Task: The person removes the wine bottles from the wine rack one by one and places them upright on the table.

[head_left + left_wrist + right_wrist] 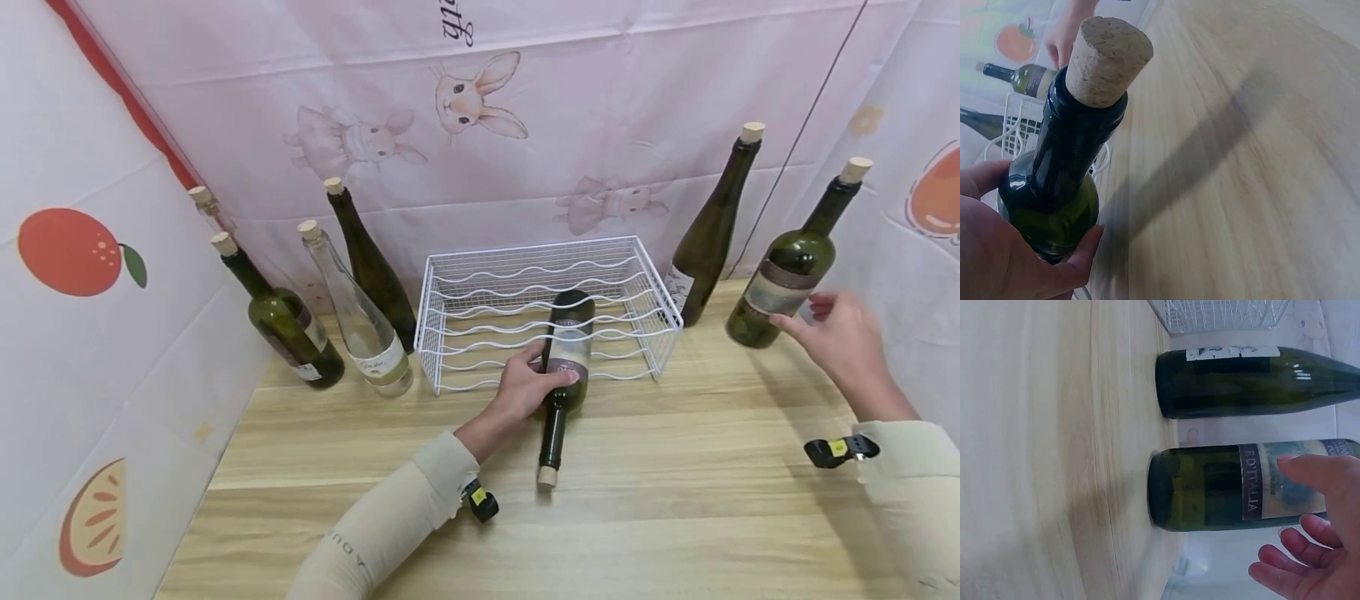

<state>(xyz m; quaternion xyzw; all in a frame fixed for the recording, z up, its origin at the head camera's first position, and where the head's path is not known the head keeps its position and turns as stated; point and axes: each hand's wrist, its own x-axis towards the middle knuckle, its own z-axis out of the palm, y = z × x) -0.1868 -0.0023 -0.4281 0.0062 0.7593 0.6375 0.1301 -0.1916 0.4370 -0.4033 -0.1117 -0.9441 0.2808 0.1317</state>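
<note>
My left hand (525, 383) grips a corked green wine bottle (570, 398) by its upper body. This bottle lies in the white wire rack (487, 289), its base toward the back and its neck sticking out at the front. In the left wrist view, its cork (1110, 59) points toward the camera, with thumb and fingers on either side of the shoulder. My right hand (843, 342) is at another green wine bottle (780, 287), upright right of the rack. In the right wrist view, the thumb overlaps its label (1282, 481) while the loosely bent fingers hang beside it; contact is unclear.
A taller dark bottle (705, 242) stands between the rack and the right-hand bottle. Left of the rack stand a clear bottle (356, 312), a dark slim bottle (371, 271), a green bottle (288, 325) and a partly hidden clear one (217, 217). Printed curtains (525, 183) enclose the wooden table (675, 500).
</note>
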